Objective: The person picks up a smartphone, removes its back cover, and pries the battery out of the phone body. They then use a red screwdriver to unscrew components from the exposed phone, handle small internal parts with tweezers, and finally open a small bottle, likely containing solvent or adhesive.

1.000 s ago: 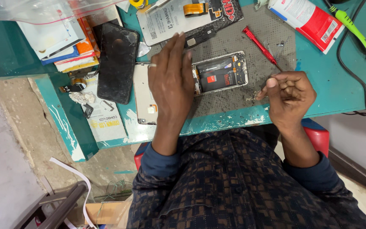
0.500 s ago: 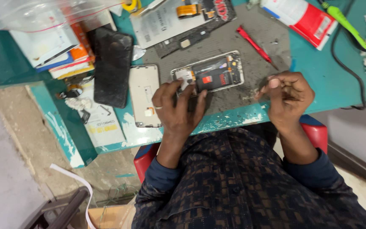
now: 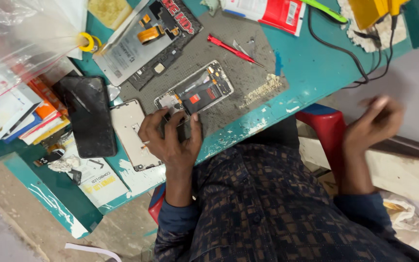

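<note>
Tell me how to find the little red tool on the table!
Start at the teal worktable and find the grey rubber mat in its middle. Near the mat's far edge, beyond the opened phone with bare insides that the left hand touches, lies a thin red-handled screwdriver. It is the mat's only slim red stick.
</note>
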Motion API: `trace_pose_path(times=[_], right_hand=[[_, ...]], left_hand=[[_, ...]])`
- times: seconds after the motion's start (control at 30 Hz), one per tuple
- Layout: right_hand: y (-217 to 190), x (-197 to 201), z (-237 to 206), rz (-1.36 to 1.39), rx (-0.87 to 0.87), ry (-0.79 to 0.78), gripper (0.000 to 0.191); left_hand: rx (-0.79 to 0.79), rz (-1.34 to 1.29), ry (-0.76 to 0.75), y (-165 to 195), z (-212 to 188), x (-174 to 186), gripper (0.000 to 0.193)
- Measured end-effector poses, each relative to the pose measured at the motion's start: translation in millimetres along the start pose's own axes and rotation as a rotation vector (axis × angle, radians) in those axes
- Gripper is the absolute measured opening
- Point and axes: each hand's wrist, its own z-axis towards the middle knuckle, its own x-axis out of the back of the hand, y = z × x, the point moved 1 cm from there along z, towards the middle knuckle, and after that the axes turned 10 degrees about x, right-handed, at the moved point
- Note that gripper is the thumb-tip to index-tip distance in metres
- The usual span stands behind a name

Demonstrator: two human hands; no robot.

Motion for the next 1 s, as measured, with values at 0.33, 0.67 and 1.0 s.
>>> trace_pose_path(times=[0.33,0.67,1.0], right_hand=[[40.5,-27.8,75.3,-0.021,-0.079,-0.151,0.034],[26.1,-68.2,91.3,0.091,-0.148,-0.21,0.052],[45.1,-84.5,95.4,0.051,-0.164,-0.222,0.049]], left_hand=[[0.008,-0.022,0.032,-1.6,-2.1,-2.8,0.022],[0.018,-0.074,0.019,6.4,1.9,-3.2,0.023],[0.017,-0.091,0.012,6.0,2.2,-5.6,0.022]])
